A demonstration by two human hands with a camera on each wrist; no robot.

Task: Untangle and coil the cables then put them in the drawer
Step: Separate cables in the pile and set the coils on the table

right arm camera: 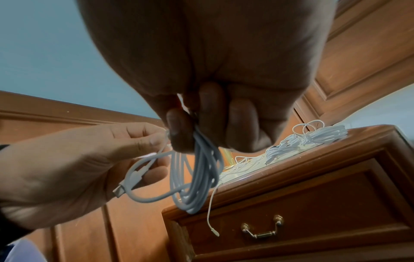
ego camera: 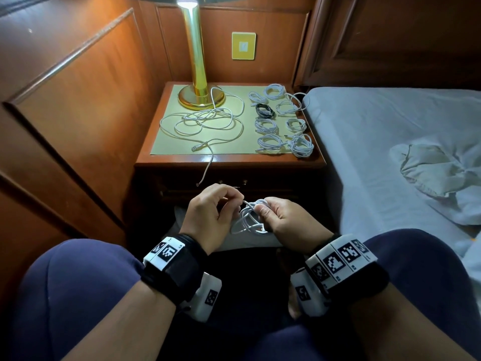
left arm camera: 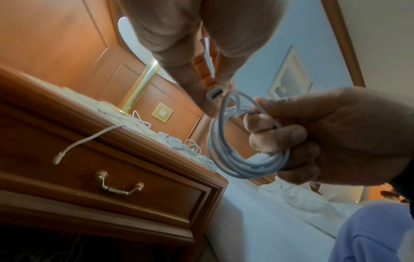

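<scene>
We are finishing a coil: our right hand (ego camera: pixel 282 220) clamps the looped white cable (ego camera: pixel 250 217) in curled fingers over our lap, while our left hand (ego camera: pixel 210 212) pinches its free connector end (left arm camera: pixel 214 93) between thumb and fingertip. Next, we judge, that tail needs tucking round the loops. A tangled pile (ego camera: pixel 205 121) waits on the nightstand (ego camera: pixel 229 158) beside finished coils (ego camera: pixel 281 121); the drawer (left arm camera: pixel 107 184) stays closed.

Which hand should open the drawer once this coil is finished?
Probably the left hand: it only pinches the cable end, while the right hand grips the whole coil. The drawer is shut.
</scene>
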